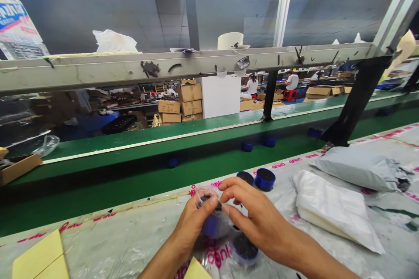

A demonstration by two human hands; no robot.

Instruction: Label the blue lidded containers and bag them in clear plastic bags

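My left hand [191,220] is closed round a round blue device [211,225] with a dark top, wrapped in a clear plastic bag [203,192]. Its thumb lies over the top. At the bag's right edge, my right hand [253,211] has thumb and fingertips bent together on the plastic film. Below the right hand, another blue-and-black round device [245,246] lies on the table under clear film. Just beyond my fingers stand two more, a blue device [266,178] and a partly covered one [245,178].
A stack of white plastic bags [330,205] and a grey packet [360,168] lie at right. Yellow paper [42,257] is at front left. Behind the plastic-covered table runs a green conveyor belt [209,163] carrying several blue devices. A black post [353,104] and a metal beam [196,62] stand ahead.
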